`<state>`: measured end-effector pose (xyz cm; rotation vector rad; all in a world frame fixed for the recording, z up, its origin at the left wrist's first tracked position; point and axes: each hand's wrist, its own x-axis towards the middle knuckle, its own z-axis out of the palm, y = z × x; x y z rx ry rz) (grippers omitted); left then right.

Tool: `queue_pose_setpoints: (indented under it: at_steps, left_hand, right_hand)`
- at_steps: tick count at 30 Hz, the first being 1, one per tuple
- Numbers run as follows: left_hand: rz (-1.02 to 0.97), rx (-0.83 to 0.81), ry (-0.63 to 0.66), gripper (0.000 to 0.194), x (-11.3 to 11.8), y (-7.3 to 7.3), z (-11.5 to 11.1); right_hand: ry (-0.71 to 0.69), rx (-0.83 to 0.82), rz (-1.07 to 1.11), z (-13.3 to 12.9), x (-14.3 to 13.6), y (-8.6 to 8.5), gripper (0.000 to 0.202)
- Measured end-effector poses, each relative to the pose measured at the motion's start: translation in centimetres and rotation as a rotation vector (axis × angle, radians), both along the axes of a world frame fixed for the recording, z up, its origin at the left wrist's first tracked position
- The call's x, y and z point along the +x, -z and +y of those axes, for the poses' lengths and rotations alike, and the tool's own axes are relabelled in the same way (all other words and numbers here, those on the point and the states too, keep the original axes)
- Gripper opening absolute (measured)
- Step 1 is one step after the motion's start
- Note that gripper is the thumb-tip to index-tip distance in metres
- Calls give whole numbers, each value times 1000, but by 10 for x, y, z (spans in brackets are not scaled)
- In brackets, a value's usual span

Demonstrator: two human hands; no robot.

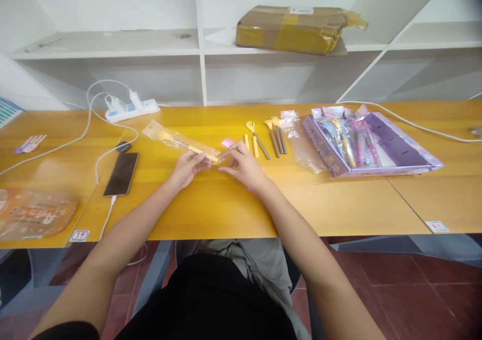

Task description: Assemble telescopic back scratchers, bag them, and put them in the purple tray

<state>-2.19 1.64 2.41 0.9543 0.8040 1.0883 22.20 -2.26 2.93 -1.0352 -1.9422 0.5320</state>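
A clear plastic sleeve with a yellow hand-shaped scratcher (176,140) in it lies slanted over the table, its yellow handle end between my two hands. My left hand (191,168) is closed round the handle part of the sleeve. At the sleeve's open-looking right end is my right hand (243,166), thumb and forefinger apart, fingertips close to the plastic; whether they touch it is unclear. Behind my right hand lie a pink card (227,142), yellow handles (255,146) and several scratcher heads with metal rods (273,138). Empty clear sleeves (305,146) lie right of them.
A purple box (391,169) with packaged scratchers stands on the right of the table (211,214). On the left are a phone (121,174), a power strip (132,110), white cables and an orange-printed bag (37,214). A taped carton (289,31) sits on the shelf behind.
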Motion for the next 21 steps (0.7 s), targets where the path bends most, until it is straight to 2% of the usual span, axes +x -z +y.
queue_pose_setpoints:
  at_steps: [4, 11, 18, 21]
  left_hand:
    - [-22, -14, 8, 41, 0, -1, 0]
    - [-48, -80, 24, 29, 1, -2, -1]
    - [36, -27, 142, 38, 3, 3, -5]
    - [74, -10, 183, 43, 5, 4, -9]
  right_hand:
    - [-33, 7, 20, 2, -2, 1, 20]
    - [-114, 149, -58, 0, -4, 3, 20]
    - [-151, 194, -92, -6, -5, -4, 29]
    - [-124, 142, -89, -5, -8, -2, 22]
